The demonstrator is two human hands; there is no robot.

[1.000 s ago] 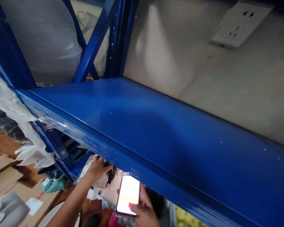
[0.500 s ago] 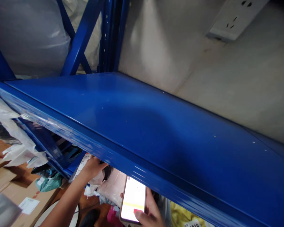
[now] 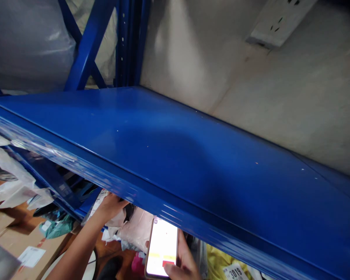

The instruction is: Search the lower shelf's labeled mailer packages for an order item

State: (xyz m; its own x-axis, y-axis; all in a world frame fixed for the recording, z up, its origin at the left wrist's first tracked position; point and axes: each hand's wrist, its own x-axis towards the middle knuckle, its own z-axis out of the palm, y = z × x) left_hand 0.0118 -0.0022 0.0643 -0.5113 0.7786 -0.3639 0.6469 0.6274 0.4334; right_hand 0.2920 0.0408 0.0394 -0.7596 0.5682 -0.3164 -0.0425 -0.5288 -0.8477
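Observation:
My left hand (image 3: 111,205) reaches under the blue metal shelf (image 3: 175,155) and grips a bagged parcel (image 3: 116,221) on the level below, fingers curled on its plastic. My right hand (image 3: 183,261) holds a lit smartphone (image 3: 162,248) upright at the bottom middle, thumb across its lower edge. Pale pink and white bagged parcels (image 3: 137,231) lie between the two hands. The fingertips of my left hand are partly hidden by the shelf's front lip.
A yellow bag with a label reading 3019 (image 3: 230,268) lies under the shelf at right. Cardboard boxes (image 3: 23,249) and plastic bags (image 3: 11,182) fill the lower left. A large clear-wrapped bundle (image 3: 26,42) stands behind the blue cross braces (image 3: 87,46). A wall socket (image 3: 275,23) sits top right.
The view has shifted up and to the right, so the shelf slides left and down in frame. My left hand stays on the parcel; the phone has moved slightly right and lower.

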